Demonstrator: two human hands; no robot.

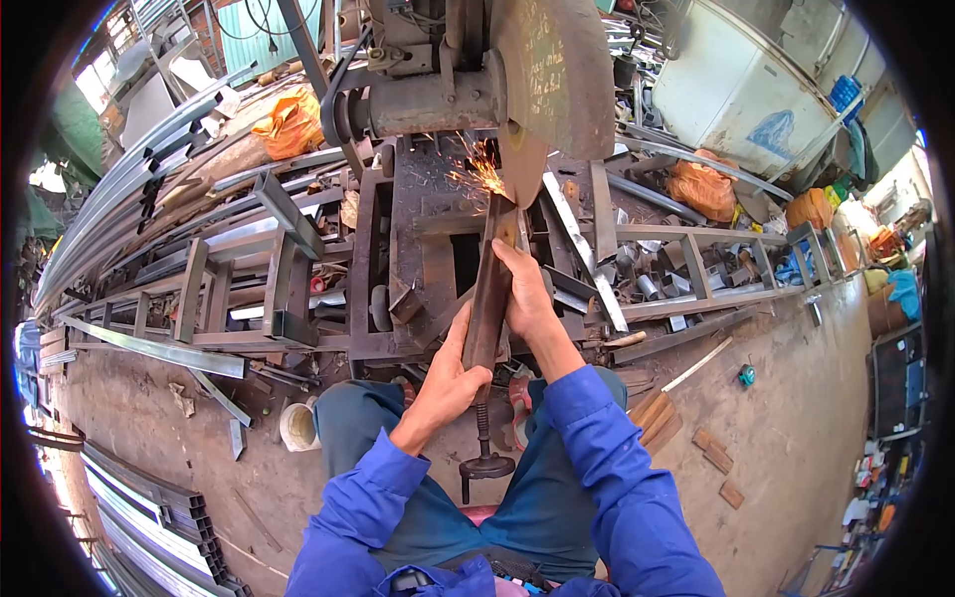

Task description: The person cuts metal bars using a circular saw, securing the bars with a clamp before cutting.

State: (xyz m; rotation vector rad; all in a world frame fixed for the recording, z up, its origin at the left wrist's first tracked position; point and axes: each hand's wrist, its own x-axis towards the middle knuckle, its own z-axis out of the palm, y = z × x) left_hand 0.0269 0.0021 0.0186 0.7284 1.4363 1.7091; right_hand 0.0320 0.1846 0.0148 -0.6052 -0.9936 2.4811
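Note:
A rusty brown steel bar, angle or channel shaped, runs up the middle toward the abrasive cutting disc of a chop saw. Orange sparks fly where the bar's far end meets the disc. My left hand is wrapped round the near part of the bar from the left. Farther up, my right hand grips it from the right, its thumb or finger on top near the disc. Below the bar, between my knees, a vise screw with a round handwheel sticks out toward me.
A rusty saw stand carries the machine. Long metal profiles are stacked at left, with more square tubes lower left. A frame of offcuts lies right. On the floor are a white bucket, a teal tape measure and wood pieces.

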